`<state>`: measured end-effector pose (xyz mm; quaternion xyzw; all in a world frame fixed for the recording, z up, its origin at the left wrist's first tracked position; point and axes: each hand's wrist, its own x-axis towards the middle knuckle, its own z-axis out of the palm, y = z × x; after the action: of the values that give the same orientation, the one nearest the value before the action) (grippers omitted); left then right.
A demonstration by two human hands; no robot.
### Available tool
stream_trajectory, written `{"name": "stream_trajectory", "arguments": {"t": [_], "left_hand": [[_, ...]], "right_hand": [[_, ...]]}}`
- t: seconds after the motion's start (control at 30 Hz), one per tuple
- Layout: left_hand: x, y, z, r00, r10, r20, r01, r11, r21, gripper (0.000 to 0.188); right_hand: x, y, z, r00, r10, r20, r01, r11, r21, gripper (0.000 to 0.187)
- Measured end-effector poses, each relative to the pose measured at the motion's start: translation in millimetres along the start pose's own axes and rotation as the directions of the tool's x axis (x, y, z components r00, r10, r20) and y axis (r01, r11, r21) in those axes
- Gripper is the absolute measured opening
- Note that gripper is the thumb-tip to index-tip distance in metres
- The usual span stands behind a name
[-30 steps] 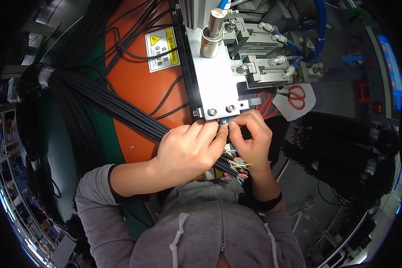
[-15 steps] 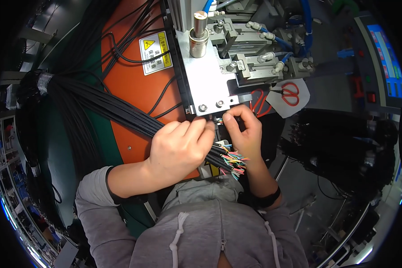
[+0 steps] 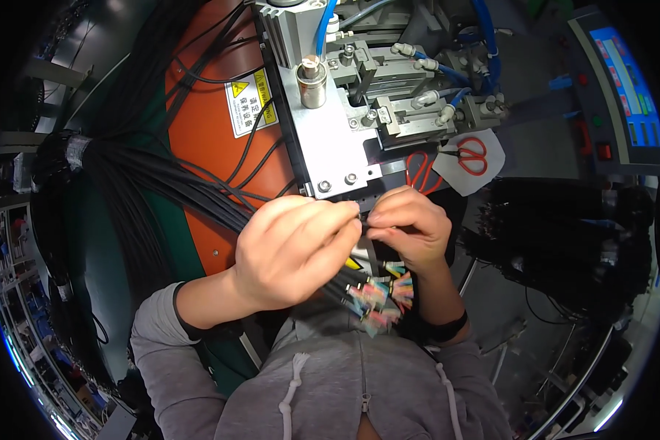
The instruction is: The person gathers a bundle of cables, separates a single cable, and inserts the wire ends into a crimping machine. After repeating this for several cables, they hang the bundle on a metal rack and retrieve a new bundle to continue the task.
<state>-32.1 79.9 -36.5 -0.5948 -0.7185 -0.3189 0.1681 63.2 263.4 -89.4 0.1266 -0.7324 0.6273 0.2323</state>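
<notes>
My left hand (image 3: 293, 249) is closed in front of the machine's metal block (image 3: 337, 150), thumb and fingertips pinched on the end of a black cable that is mostly hidden behind the hand. Facing it, my right hand (image 3: 412, 226) is pinched too, its fingertips almost touching the left ones. Whatever lies between the right fingers is too small to make out. A bundle of black cables (image 3: 187, 180) runs from the left and passes beneath my left hand. Its stripped ends, with coloured wires (image 3: 378, 297), fan out below my hands, blurred.
Red-handled scissors (image 3: 471, 156) lie on a white sheet right of the block. Pneumatic cylinders (image 3: 411, 81) with blue hoses stand behind. A control screen (image 3: 627, 95) is at far right, above more black cables (image 3: 565, 242). An orange panel (image 3: 205, 147) carries a warning label.
Both hands have drawn back from the block's front edge toward me, with their fingertips now together. The coloured wire ends have shifted lower and blur with motion. The whole view has shifted slightly.
</notes>
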Motion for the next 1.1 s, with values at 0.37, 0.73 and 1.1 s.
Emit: {"name": "stream_trajectory", "arguments": {"t": [0.37,0.73,1.1], "left_hand": [[-10.2,-0.1,7.0,0.996,-0.053,-0.073,0.055,0.998,0.025,0.020],[-6.6,2.9,2.7,0.998,-0.061,0.005,0.061,0.998,0.002,0.021],[-0.7,8.2,-2.1,0.984,-0.055,0.169,0.039,0.994,0.098,0.022]], "right_hand": [[10.5,-11.9,37.8,0.928,-0.190,-0.320,0.101,0.956,-0.274,0.021],[12.0,-25.1,38.3,0.902,0.255,-0.349,-0.237,0.967,0.094,0.013],[17.2,-33.8,7.7,0.960,0.276,-0.042,-0.274,0.903,-0.330,0.015]]}}
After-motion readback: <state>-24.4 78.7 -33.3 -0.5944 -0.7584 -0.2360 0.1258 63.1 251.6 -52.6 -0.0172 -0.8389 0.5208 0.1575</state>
